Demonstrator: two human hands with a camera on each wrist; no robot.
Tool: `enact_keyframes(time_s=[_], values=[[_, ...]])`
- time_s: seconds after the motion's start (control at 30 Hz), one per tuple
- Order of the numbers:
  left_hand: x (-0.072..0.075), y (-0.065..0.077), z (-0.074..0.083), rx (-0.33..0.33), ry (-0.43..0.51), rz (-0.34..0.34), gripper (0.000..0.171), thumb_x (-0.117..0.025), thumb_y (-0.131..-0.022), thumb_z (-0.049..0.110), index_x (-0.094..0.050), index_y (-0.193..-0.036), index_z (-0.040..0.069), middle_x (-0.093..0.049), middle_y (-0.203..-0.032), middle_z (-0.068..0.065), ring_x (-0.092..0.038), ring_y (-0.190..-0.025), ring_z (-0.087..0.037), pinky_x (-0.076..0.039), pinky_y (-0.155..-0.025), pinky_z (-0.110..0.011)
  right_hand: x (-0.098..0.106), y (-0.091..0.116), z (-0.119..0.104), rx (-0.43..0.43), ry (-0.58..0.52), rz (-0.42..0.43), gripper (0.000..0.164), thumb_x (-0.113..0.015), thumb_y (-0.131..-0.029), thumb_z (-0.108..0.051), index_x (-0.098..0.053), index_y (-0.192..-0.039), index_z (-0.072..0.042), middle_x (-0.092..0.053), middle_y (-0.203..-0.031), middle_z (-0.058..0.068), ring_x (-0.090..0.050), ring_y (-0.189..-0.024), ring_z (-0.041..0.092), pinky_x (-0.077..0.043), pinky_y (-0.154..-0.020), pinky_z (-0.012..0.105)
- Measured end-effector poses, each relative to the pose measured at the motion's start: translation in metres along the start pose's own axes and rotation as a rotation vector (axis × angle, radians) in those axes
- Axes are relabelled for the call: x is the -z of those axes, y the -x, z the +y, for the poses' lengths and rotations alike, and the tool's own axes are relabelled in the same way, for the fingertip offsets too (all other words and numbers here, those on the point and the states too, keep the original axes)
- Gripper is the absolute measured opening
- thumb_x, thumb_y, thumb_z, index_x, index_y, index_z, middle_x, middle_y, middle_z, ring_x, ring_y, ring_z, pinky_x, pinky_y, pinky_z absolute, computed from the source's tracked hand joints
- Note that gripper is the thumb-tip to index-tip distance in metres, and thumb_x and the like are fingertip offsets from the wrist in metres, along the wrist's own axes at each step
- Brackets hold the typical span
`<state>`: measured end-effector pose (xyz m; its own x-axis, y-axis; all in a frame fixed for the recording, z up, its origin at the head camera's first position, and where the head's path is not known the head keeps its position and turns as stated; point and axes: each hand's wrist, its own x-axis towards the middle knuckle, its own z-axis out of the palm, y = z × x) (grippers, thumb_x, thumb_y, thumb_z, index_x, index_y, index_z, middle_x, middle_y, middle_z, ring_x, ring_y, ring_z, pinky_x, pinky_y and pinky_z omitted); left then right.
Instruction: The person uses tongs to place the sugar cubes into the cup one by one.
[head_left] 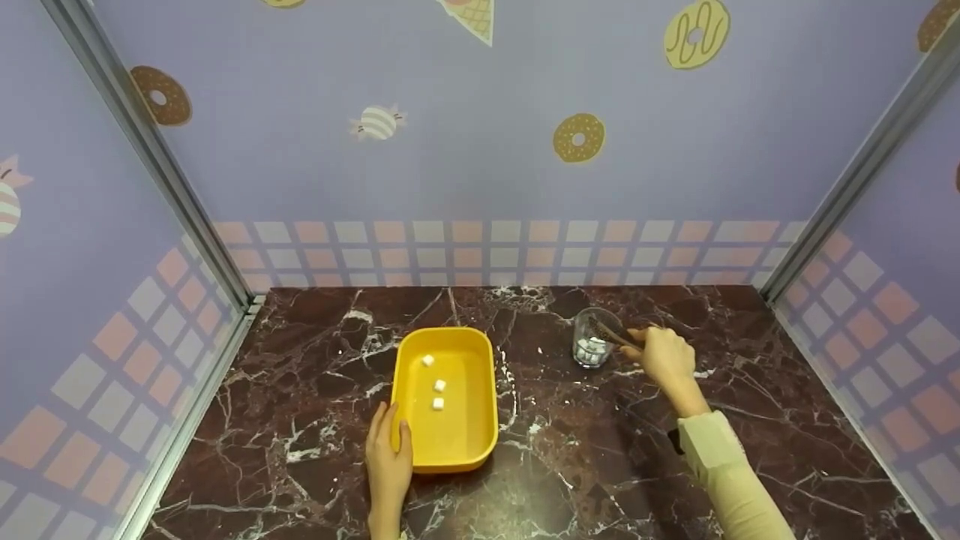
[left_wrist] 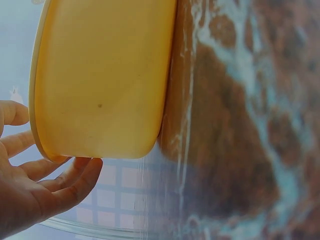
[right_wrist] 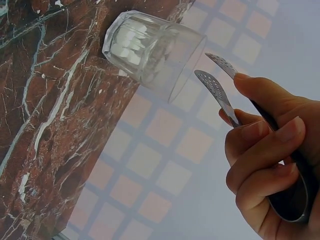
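Observation:
A yellow rectangular tub [head_left: 471, 420] stands on the marbled table with three small white cubes [head_left: 439, 403] inside, which look like sugar cubes. Against its near left corner rests my left hand [head_left: 390, 461]; the fingertips touch the outer wall and the thumb lies by the rim. My right hand [head_left: 667, 358] grips metal tongs [right_wrist: 216, 90] with perforated tips. The tips stand apart at the mouth of a clear glass [right_wrist: 167, 57], with nothing seen between them. Several white cubes [right_wrist: 127, 44] lie at the bottom of the glass.
The dark marbled tabletop [head_left: 300, 397] reaches to a lilac back wall [head_left: 465, 172] with printed sweets and checks. Metal posts [head_left: 150, 150] frame the side panels. The glass stands right of the tub, with bare tabletop between them.

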<state>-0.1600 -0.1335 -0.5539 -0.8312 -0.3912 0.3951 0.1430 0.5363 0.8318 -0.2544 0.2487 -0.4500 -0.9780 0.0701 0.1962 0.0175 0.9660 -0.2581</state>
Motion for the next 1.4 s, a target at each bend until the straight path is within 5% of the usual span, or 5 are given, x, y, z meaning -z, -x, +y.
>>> enact_keyframes(time_s=[0.53, 0.83, 1.1, 1.4], values=[[0.001, 0.000, 0.000, 0.025, 0.015, -0.019, 0.032, -0.054, -0.085, 0.004, -0.055, -0.117, -0.003, -0.045, -0.129, -0.026, -0.044, -0.117, -0.043, -0.036, -0.098, -0.054, 0.001, 0.004, -0.026, 0.004, -0.022, 0.024, 0.036, -0.068, -0.075, -0.036, -0.067, -0.107, -0.019, -0.065, -0.097, 0.023, -0.061, -0.076, 0.044, -0.047, -0.052, 0.049], [0.001, 0.000, -0.001, -0.021, 0.024, 0.016, 0.031, -0.055, -0.083, 0.000, -0.056, -0.114, -0.005, -0.047, -0.126, -0.028, -0.046, -0.114, -0.044, -0.038, -0.096, -0.054, -0.011, 0.006, -0.072, 0.082, -0.034, 0.031, 0.037, -0.069, -0.073, -0.040, -0.067, -0.106, -0.025, -0.068, -0.091, 0.018, -0.063, -0.071, 0.039, -0.047, -0.049, 0.045], [0.001, 0.001, 0.000, 0.008, 0.023, -0.014, 0.032, -0.053, -0.085, 0.001, -0.055, -0.116, -0.005, -0.046, -0.128, -0.027, -0.044, -0.115, -0.044, -0.036, -0.097, -0.055, -0.027, 0.014, -0.121, 0.186, -0.023, 0.025, 0.034, -0.069, -0.071, -0.041, -0.068, -0.103, -0.028, -0.069, -0.074, 0.011, -0.058, -0.053, 0.026, -0.042, -0.040, 0.034], [0.002, 0.000, 0.000, 0.028, 0.023, -0.017, 0.032, -0.054, -0.085, 0.004, -0.055, -0.117, -0.003, -0.045, -0.129, -0.025, -0.044, -0.117, -0.042, -0.036, -0.099, -0.053, -0.050, 0.022, -0.164, 0.289, -0.019, 0.007, 0.029, -0.069, -0.072, -0.039, -0.069, -0.099, -0.030, -0.069, -0.076, 0.011, -0.062, -0.058, 0.030, -0.046, -0.043, 0.038]])
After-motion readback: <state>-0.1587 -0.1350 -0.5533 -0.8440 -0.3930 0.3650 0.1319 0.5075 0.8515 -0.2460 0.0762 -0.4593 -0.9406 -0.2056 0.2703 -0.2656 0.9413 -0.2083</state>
